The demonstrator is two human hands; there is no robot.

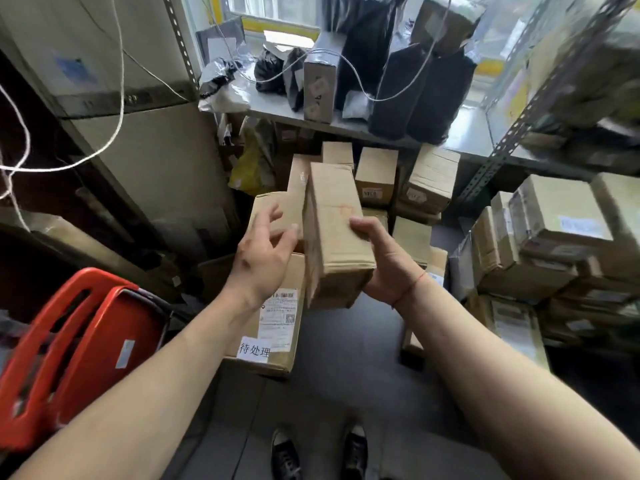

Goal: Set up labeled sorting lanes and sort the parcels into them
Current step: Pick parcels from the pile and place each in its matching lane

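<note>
Crowding grey floor (346, 368), metal shelves (464, 140): cardboard parcels (429, 178).

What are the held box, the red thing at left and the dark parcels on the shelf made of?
Held box: looks like brown corrugated cardboard, matte, creased edges; right hand grips it, left hand open beside it.
Red thing: probably moulded plastic, glossy, with cut-out slots.
Dark parcels: likely soft plastic mailer bags, wrinkled with a slight sheen.
Shelf: seemingly painted grey metal, smooth.
</note>
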